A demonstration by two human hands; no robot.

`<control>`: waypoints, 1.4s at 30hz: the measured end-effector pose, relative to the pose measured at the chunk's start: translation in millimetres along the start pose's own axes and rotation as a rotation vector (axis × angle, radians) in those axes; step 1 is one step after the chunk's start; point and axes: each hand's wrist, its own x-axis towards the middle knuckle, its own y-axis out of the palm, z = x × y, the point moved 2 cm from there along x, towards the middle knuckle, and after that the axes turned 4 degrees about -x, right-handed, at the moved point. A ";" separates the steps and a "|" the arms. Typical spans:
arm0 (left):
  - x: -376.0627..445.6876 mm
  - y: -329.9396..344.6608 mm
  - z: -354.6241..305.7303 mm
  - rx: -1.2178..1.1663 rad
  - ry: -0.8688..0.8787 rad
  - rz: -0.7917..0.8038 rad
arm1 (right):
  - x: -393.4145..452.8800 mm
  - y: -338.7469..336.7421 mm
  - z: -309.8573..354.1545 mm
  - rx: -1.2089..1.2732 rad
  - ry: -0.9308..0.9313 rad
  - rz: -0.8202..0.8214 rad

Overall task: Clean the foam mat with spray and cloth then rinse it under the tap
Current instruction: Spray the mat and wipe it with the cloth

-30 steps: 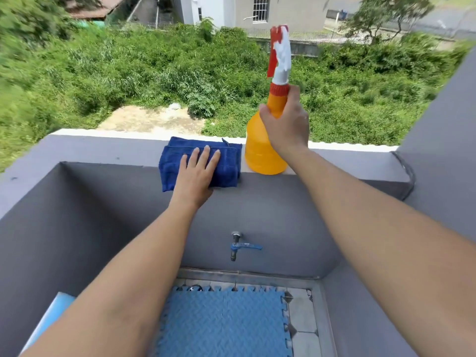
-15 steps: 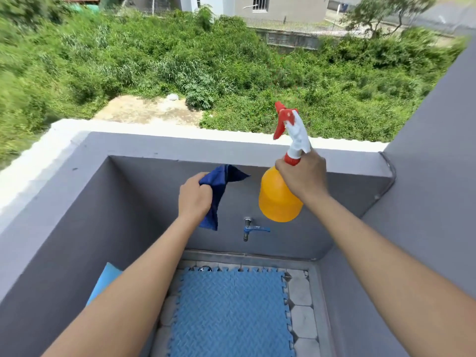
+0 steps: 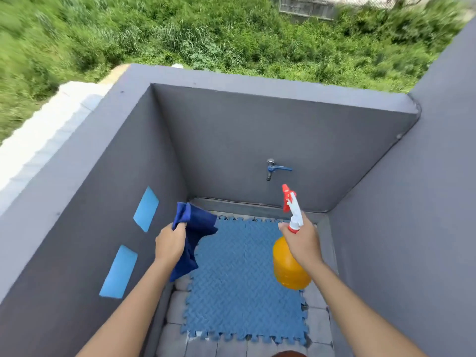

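Both items are off the ledge since a second ago and now carried low over the basin. Left hand (image 3: 170, 244) grips the blue cloth (image 3: 194, 235). Right hand (image 3: 302, 243) is wrapped round the orange spray bottle (image 3: 289, 266) neck. Foam mat (image 3: 244, 287) lies flat at 6 o'clock, under the tap (image 3: 273, 170) at 12. Spraying looks next.

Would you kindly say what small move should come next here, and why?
Probably aim the orange spray bottle in the right hand down at the blue foam mat and squeeze: its nozzle points at the wall, and the left hand holds the dark blue cloth ready.
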 end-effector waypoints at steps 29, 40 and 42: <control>262.6 332.1 520.1 0.567 0.438 -0.064 | 119.1 397.7 -401.1 -0.041 0.021 0.453; 280.4 284.7 533.1 0.333 0.245 0.001 | 93.7 404.8 -398.5 -0.081 0.025 0.482; 279.3 282.0 530.6 0.321 0.217 0.051 | 85.2 401.3 -403.3 -0.061 0.047 0.520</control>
